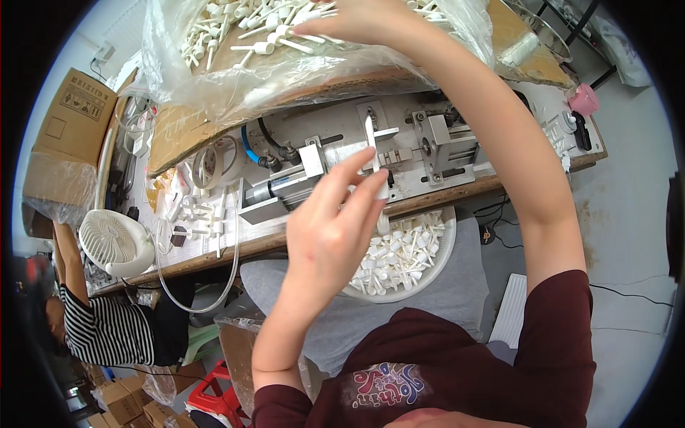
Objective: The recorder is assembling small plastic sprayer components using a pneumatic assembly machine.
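Note:
My left hand pinches a white plastic scoop between thumb and fingers, its long handle pointing up and away. It is held at the middle of a metal clamping fixture on the bench; the fingers hide part of the scoop. At the far edge of view my right hand reaches over a heap of white plastic scoops, fingers apart and partly cut off by the picture edge. Beneath my left hand, a round white tub full of similar scoops rests on my lap.
Clear plastic sheeting and cardboard lie under the heap. A metal cylinder and a blue hose stand on the bench. At left are a white fan, loose scoops and a co-worker in a striped shirt.

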`<state>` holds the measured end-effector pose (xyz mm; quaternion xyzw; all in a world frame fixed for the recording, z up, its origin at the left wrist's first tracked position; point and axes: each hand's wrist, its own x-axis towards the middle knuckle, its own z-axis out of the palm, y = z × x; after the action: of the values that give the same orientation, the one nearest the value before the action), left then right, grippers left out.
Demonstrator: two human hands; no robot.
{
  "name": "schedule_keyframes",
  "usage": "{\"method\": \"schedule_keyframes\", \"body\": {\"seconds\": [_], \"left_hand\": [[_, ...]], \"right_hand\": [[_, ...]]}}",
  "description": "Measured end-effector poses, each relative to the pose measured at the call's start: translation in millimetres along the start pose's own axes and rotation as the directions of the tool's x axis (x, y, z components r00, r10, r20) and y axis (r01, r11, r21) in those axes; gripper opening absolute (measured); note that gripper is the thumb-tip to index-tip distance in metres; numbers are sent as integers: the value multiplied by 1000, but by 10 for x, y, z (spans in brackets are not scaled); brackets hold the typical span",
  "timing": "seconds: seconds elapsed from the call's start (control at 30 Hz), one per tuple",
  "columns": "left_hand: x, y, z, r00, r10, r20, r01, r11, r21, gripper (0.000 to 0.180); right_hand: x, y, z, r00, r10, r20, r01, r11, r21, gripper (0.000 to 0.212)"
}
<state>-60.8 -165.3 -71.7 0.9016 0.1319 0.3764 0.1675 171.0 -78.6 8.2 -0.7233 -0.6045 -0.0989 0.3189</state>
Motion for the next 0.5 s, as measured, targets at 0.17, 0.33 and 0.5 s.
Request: {"method": "schedule_keyframes", "body": {"seconds": [0.17,0.33,0.5], "left_hand": [[-156,58,183,996,-33,84,26,996,79,27],[-234,19,304,990,-58,133,39,989,143,25],[-237,1,345,976,-62,208,13,973,229,25]], "right_hand": [[285,-104,112,917,148,371,-93,982,-162,47],[419,-102,129,875,94,474,56,955,-292,42],[336,-123,30,807,7,591,272,883,-383,38]]}}
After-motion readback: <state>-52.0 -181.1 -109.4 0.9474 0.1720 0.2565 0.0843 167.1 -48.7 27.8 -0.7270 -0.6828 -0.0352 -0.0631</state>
